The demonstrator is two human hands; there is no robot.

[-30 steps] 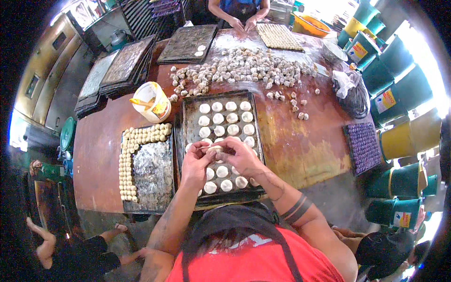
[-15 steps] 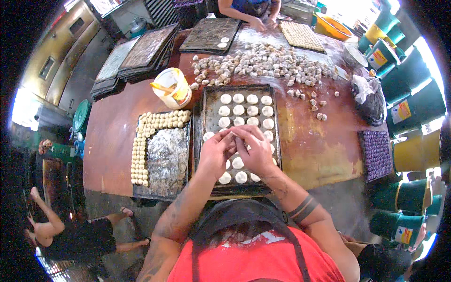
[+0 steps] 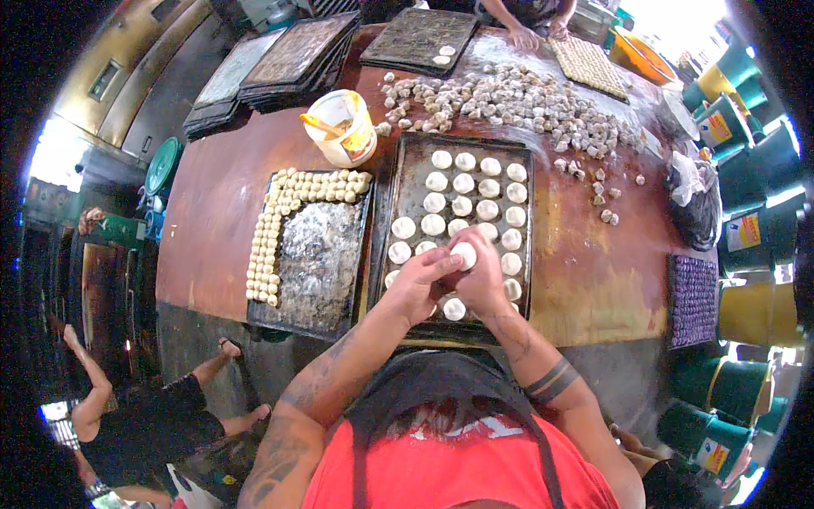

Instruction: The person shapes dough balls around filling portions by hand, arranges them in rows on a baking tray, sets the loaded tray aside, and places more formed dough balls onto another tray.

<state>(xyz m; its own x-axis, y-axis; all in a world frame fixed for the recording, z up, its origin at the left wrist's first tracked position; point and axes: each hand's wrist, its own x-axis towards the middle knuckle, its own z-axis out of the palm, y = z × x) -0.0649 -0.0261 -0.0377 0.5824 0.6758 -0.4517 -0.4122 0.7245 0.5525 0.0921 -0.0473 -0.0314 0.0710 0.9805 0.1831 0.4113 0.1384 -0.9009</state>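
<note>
A white round piece of dough (image 3: 463, 255) sits between my two hands, above a dark baking tray (image 3: 386, 199). My right hand (image 3: 482, 278) is curled around the dough from the right. From the left, my left hand (image 3: 424, 278) presses its fingers and thumb against the dough. Rows of flattened white dough rounds (image 3: 462, 206) lie on the tray under and beyond my hands. To the left, a second dark tray (image 3: 318, 280) dusted with flour carries small yellowish dough balls (image 3: 264, 246) along its far and left sides.
A white bucket (image 3: 360, 144) with an orange-handled tool stands behind the left tray. Floured lumps (image 3: 517, 106) are heaped farther back, near stacked trays (image 3: 297, 64) and a co-worker's hands (image 3: 538, 36). A black plastic bag (image 3: 695, 208) and a tray of purple pieces (image 3: 693, 301) are at right.
My hands have turned, and the dough now shows as a smooth round between them. The whole view has shifted, with the table's things appearing farther right and higher.
</note>
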